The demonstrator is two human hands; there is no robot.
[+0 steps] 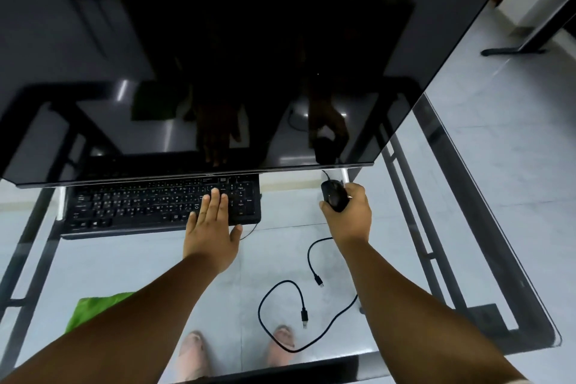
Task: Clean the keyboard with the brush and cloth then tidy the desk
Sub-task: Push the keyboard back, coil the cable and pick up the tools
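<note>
Resting our left hand (211, 229) flat, fingers straight, on the keyboard (156, 207) at frame centre-left, our right hand (349, 215) curled round the mouse (334, 195), green cloth (96, 310) lower left, cable (280, 315) loose on the desk (436, 190).

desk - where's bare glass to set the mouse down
Bare glass lies right of the keyboard, where the right hand grips the mouse, and between the green cloth and the looped cable. The near right is crowded with cable.

no legible text, keyboard (162, 206) legends blurred
</note>
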